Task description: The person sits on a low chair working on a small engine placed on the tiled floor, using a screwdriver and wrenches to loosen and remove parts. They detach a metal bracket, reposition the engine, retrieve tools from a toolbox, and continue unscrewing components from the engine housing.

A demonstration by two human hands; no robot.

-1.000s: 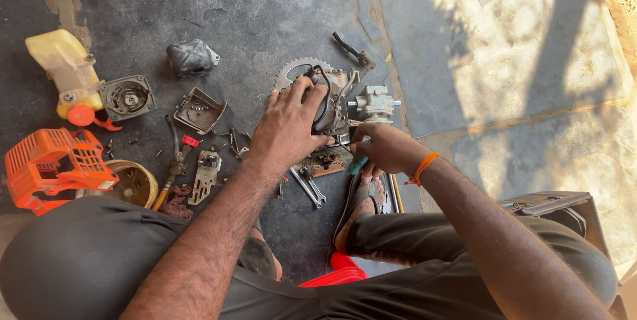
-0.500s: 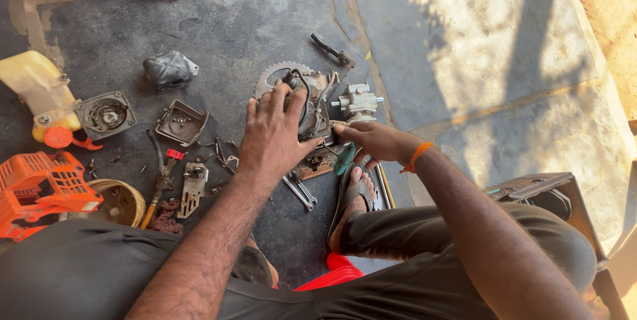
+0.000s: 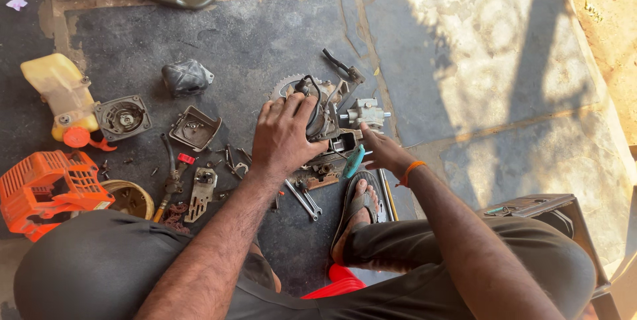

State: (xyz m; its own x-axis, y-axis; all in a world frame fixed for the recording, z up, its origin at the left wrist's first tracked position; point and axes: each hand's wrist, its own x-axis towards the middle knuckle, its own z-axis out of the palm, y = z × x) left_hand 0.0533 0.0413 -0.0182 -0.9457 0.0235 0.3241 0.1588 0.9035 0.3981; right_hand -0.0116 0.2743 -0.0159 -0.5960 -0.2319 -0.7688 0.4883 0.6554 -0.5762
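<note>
Greasy engine [image 3: 328,121] (small) under left hand [image 3: 284,135]

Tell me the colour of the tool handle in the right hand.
Teal handle, held in the right hand; head view.
</note>
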